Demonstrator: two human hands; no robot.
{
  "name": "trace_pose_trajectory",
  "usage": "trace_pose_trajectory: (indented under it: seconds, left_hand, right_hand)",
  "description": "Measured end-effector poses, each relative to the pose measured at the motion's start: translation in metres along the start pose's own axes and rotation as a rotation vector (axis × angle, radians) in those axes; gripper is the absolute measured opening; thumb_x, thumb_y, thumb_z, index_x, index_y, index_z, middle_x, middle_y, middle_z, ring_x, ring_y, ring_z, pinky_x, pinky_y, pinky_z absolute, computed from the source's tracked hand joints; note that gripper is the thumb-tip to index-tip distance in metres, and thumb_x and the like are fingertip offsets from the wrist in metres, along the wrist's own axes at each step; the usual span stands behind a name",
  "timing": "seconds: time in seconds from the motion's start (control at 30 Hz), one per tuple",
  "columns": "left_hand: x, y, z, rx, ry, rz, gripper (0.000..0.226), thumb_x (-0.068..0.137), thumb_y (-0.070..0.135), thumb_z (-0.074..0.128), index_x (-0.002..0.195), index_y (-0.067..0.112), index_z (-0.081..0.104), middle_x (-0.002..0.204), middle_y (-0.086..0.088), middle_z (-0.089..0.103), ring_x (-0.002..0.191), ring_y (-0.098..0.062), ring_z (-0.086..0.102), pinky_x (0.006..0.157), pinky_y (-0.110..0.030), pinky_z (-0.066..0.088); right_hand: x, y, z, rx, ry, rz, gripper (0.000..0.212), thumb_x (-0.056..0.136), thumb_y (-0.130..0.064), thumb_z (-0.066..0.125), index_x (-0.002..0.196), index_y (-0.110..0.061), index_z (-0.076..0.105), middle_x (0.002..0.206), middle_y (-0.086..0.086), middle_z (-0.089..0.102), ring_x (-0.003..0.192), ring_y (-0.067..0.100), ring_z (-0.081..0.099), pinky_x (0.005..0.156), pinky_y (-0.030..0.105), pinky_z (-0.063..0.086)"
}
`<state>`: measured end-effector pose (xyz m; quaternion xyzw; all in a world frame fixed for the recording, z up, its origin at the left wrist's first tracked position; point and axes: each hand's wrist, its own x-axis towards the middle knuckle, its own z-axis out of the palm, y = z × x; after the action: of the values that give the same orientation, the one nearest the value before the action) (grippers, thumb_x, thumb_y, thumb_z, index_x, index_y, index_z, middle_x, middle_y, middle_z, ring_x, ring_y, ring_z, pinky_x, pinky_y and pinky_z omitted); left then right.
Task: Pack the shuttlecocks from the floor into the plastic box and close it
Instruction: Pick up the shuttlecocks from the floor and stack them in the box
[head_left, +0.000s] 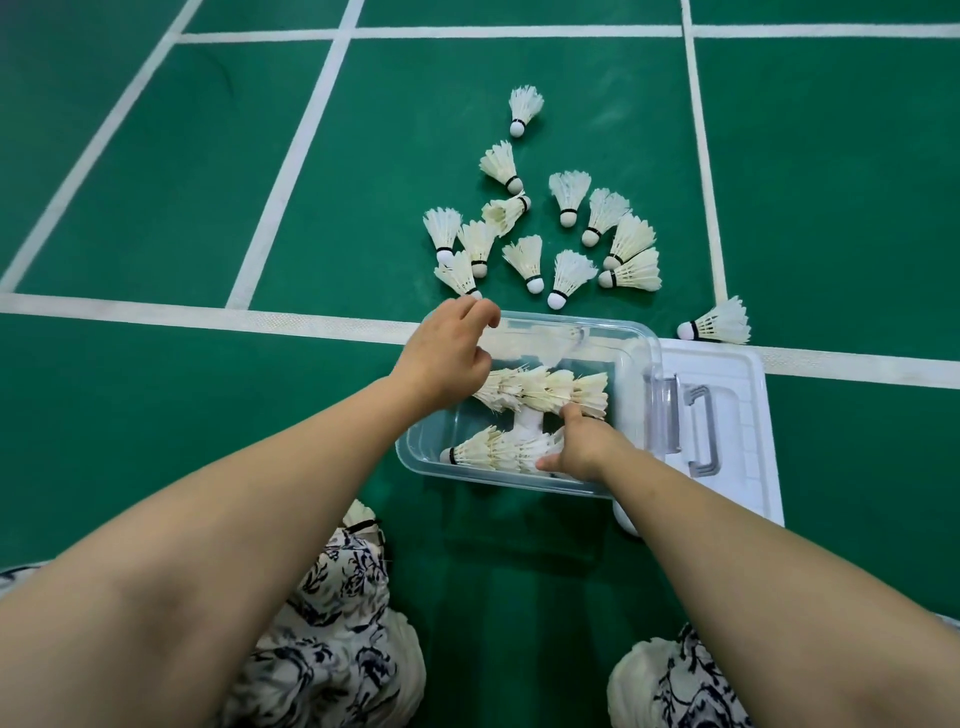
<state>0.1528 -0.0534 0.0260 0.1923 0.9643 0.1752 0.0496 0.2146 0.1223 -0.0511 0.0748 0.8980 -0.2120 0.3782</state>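
Observation:
A clear plastic box stands on the green court floor, open. Inside lie two rows of nested white shuttlecocks, a far row and a near row. My right hand is inside the box and grips the right end of the near row, its index finger touching the far row. Over the box's far left rim hovers my left hand, fingers loosely curled and holding nothing, close to a floor shuttlecock. Several loose shuttlecocks lie scattered beyond the box.
The white lid with a grey handle lies flat against the box's right side. One shuttlecock lies beyond the lid, another by my left knee. White court lines cross the floor. My patterned trousers fill the bottom edge.

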Motion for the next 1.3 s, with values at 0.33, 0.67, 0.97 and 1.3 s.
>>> trace_pose_trajectory:
  seconds: [0.33, 0.67, 0.97, 1.3]
  left_hand:
    - [-0.019, -0.045, -0.013, -0.044, 0.116, -0.192, 0.037, 0.080, 0.001, 0.047, 0.117, 0.003, 0.050, 0.111, -0.017, 0.050, 0.098, -0.032, 0.051, 0.077, -0.036, 0.039]
    - [-0.046, -0.099, -0.003, -0.102, 0.116, -0.397, 0.038, 0.083, 0.006, 0.046, 0.120, 0.006, 0.047, 0.118, -0.015, 0.047, 0.101, -0.033, 0.048, 0.081, -0.037, 0.039]
    - [-0.035, -0.124, 0.020, -0.221, 0.076, -0.519, 0.041, 0.088, 0.019, 0.049, 0.127, 0.012, 0.040, 0.124, -0.012, 0.043, 0.109, -0.030, 0.045, 0.088, -0.039, 0.040]
    - [-0.013, -0.142, 0.050, -0.282, 0.022, -0.510, 0.047, 0.087, 0.031, 0.054, 0.128, 0.014, 0.039, 0.123, -0.011, 0.045, 0.113, -0.028, 0.045, 0.091, -0.040, 0.040]
  right_hand:
    - [-0.011, -0.027, -0.014, -0.249, 0.477, -0.140, 0.044, 0.089, -0.042, 0.040, 0.120, -0.012, 0.049, 0.114, 0.010, 0.055, 0.097, 0.029, 0.058, 0.070, 0.033, 0.043]
    - [-0.011, -0.060, -0.016, -0.252, 0.563, -0.183, 0.031, 0.090, -0.034, 0.040, 0.083, -0.014, 0.061, 0.083, 0.004, 0.061, 0.079, 0.022, 0.054, 0.064, 0.029, 0.043]
    - [0.009, -0.112, -0.027, -0.105, 0.734, -0.382, 0.027, 0.090, -0.026, 0.050, 0.070, -0.010, 0.059, 0.069, 0.002, 0.050, 0.071, 0.024, 0.046, 0.062, 0.028, 0.030]
    - [0.050, -0.153, -0.020, -0.042, 0.828, -0.521, 0.041, 0.076, -0.041, 0.040, 0.097, -0.013, 0.061, 0.094, 0.004, 0.061, 0.091, 0.027, 0.054, 0.083, 0.035, 0.033]
